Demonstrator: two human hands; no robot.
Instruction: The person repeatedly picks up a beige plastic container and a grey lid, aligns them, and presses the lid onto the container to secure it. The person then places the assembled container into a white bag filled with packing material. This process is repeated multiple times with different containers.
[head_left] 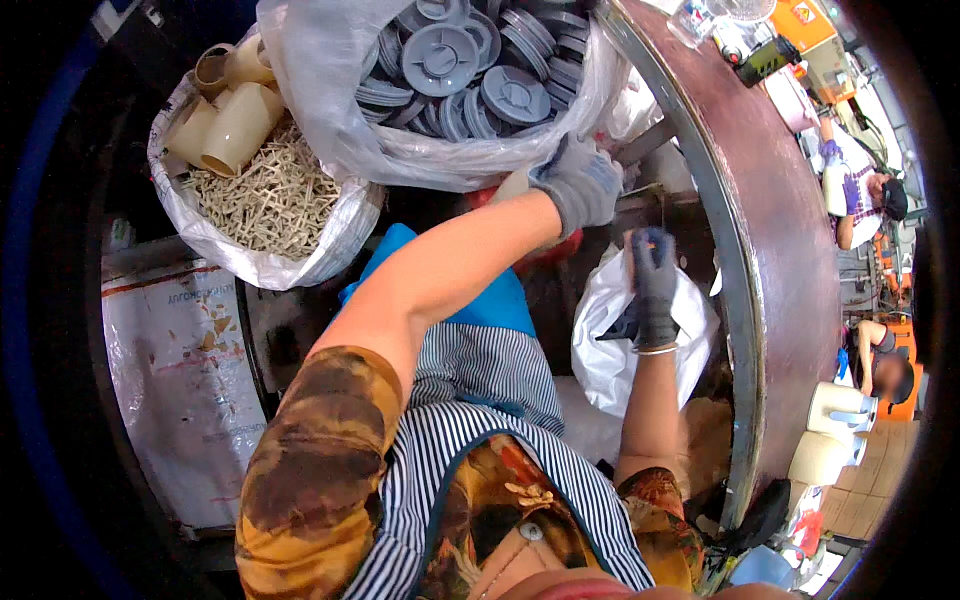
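Note:
My left hand (580,188), in a grey work glove, is closed at the near right rim of a large clear plastic bag (325,85), and its fingers seem to grip the plastic. Round grey plastic lids (440,60) with ridged edges fill that bag. Above a smaller white plastic bag (600,355) on the right is my right hand (652,290), gloved in dark grey. Its thumb stands apart from the fingers, which point away from me, and nothing shows in it. The inside of the white bag is mostly hidden by this hand.
At the left, a white woven sack (330,245) holds small beige plastic pieces (265,195) and cream pipe fittings (242,125). Below it lies a flat wrapped package (180,390). A brown metal-edged table (790,300) curves along the right; two people work beyond it.

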